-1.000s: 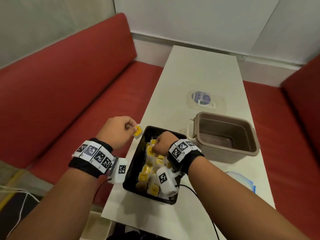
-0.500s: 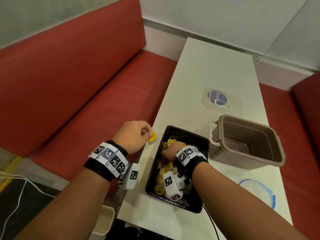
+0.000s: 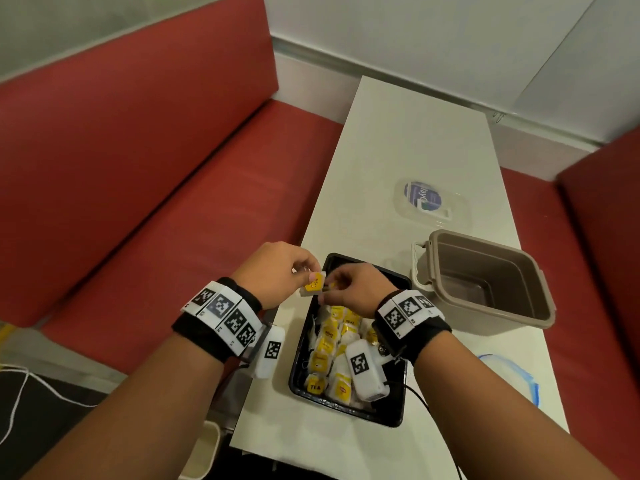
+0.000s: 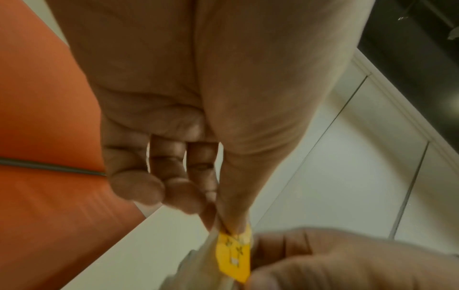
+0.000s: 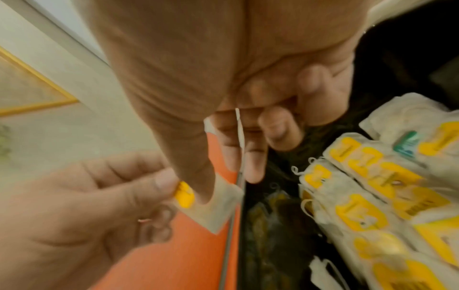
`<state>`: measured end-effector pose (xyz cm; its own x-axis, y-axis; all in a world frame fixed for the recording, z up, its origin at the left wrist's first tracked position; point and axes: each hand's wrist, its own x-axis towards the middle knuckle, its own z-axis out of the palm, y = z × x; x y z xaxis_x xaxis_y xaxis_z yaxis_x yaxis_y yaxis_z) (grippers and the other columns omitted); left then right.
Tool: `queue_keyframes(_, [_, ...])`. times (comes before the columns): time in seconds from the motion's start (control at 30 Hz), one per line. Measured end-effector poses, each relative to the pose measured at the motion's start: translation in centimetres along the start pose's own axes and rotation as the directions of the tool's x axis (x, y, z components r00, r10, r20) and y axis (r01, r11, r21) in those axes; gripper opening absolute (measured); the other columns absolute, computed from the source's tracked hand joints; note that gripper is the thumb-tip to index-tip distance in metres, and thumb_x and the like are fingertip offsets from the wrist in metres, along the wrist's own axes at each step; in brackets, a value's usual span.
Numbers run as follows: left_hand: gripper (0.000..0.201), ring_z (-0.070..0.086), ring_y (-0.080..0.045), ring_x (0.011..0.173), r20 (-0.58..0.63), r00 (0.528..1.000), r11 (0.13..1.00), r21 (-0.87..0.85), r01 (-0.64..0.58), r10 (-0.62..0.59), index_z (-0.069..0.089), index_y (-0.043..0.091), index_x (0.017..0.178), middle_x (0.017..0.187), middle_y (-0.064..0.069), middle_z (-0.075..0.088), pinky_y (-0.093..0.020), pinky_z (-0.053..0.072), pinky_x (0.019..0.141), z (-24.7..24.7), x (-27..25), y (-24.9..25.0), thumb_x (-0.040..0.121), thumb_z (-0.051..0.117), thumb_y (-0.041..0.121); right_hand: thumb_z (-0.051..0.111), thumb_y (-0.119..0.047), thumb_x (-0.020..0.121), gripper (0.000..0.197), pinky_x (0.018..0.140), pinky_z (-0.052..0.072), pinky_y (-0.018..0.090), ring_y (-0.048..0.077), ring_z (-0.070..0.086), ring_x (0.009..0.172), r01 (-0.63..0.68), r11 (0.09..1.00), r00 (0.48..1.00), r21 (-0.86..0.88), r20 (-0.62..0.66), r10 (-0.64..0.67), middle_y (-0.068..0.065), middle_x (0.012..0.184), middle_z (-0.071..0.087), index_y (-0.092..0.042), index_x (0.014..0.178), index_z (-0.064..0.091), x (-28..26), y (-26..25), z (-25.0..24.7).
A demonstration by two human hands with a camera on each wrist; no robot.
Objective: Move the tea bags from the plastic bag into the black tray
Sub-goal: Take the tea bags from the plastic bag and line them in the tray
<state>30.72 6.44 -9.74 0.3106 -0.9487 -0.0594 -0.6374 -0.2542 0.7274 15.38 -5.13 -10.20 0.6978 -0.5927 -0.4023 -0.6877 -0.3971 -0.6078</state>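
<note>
A single tea bag [image 3: 313, 286] with a yellow tag is held in the air over the left rim of the black tray [image 3: 398, 415], near the tray's 11 o'clock corner. Half a second ago the left hand [image 3: 277, 271] held it alone, out past the tray's left edge, while the right hand [image 3: 353, 287] was down among the bags in the tray. Now the right hand has come up and met it: both grips pinch the same tea bag, the left thumb and forefinger on the tag end, the right thumb and forefinger on the paper pouch; the right wrist view shows this plainly.

This looks like a handover or a straightening of the bag before it goes down; the bag is not yet in the tray. The tray already holds a crowded layer of tea bags [image 3: 334, 348], leaving its far end at 12 o'clock bare. No plastic bag can be made out.

On the white surface [image 3: 398, 150], at the tray's 2 o'clock, stands an open taupe container [image 3: 491, 282]; beyond it lies a clear lid [image 3: 431, 202], and a blue-rimmed lid [image 3: 512, 377] lies at 3 o'clock. Red bench seats [image 3: 138, 168] flank the surface.
</note>
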Motion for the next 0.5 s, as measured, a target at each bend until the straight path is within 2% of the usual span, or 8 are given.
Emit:
queue_keyframes(0.07, [0.008,0.052,0.000,0.062,0.044,0.999,0.999,-0.035,-0.017,0.018,0.072,0.030,0.091,0.068,0.012,0.060,-0.022,0.043,0.062,0.4,0.2,0.5,0.084,0.074,0.031,0.083,-0.030,0.073,0.025,0.069,0.050,0.027,0.006,0.060,0.069,0.112,0.989,0.993,0.096,-0.059,-0.106,-0.007,0.077,0.067,-0.019,0.093,0.072,-0.6,-0.5,-0.7])
queue_keyframes(0.1, [0.010,0.052,0.001,0.060,0.047,0.999,0.998,-0.070,-0.010,0.013,0.070,0.029,0.091,0.069,0.011,0.061,-0.022,0.044,0.061,0.6,0.3,0.7,0.083,0.076,0.030,0.082,-0.030,0.075,0.023,0.065,0.047,0.024,0.005,0.058,0.066,0.132,0.988,0.989,0.076,-0.080,-0.126,-0.008,0.075,0.066,-0.018,0.092,0.073,-0.8,-0.7,-1.0])
queue_keyframes(0.17, [0.016,0.054,0.003,0.059,0.030,1.000,0.993,-0.120,0.007,-0.004,0.066,0.029,0.089,0.071,0.009,0.066,-0.022,0.046,0.061,1.0,0.5,0.9,0.081,0.078,0.025,0.079,-0.032,0.078,0.018,0.058,0.040,0.018,0.003,0.052,0.057,0.138,0.990,0.986,-0.002,-0.097,-0.137,-0.007,0.068,0.062,-0.017,0.086,0.074,-1.1,-0.9,-1.2])
queue_keyframes(0.23, [0.017,0.057,0.003,0.061,0.028,0.999,0.990,-0.136,0.020,-0.017,0.063,0.030,0.088,0.073,0.008,0.069,-0.022,0.047,0.062,1.3,0.5,0.9,0.081,0.078,0.025,0.078,-0.030,0.080,0.016,0.055,0.039,0.018,0.005,0.049,0.053,0.117,0.992,0.989,-0.040,-0.082,-0.120,-0.007,0.064,0.060,-0.015,0.079,0.072,-1.5,-0.9,-1.5])
queue_keyframes(0.3, [0.014,0.059,0.000,0.065,0.028,0.999,0.994,-0.103,0.040,-0.037,0.064,0.030,0.088,0.076,0.009,0.069,-0.021,0.048,0.063,1.6,0.3,0.5,0.082,0.076,0.029,0.076,-0.024,0.079,0.012,0.054,0.044,0.021,0.006,0.050,0.051,0.061,0.996,0.998,-0.067,-0.017,-0.062,-0.006,0.062,0.059,-0.014,0.077,0.070,-1.5,-0.6,-1.1])
queue_keyframes(0.4, [0.005,0.057,-0.003,0.069,0.023,0.997,0.996,-0.034,0.077,-0.076,0.068,0.028,0.087,0.079,0.009,0.067,-0.020,0.046,0.065,1.8,0.0,-0.3,0.085,0.072,0.031,0.068,-0.025,0.080,0.010,0.061,0.055,0.030,0.015,0.058,0.053,-0.004,0.985,0.980,-0.171,0.193,0.037,-0.003,0.062,0.061,-0.017,0.073,0.067,-1.6,-0.6,0.6])
queue_keyframes(0.5, [0.002,0.060,-0.006,0.072,0.037,0.993,0.994,-0.015,0.110,-0.109,0.068,0.028,0.087,0.080,0.009,0.067,-0.022,0.049,0.067,1.9,-0.3,-0.9,0.087,0.068,0.030,0.064,-0.032,0.083,0.021,0.058,0.048,0.029,0.023,0.059,0.066,-0.007,0.942,0.941,-0.335,0.316,0.119,0.001,0.068,0.059,-0.011,0.079,0.068,-1.4,-1.0,2.6])
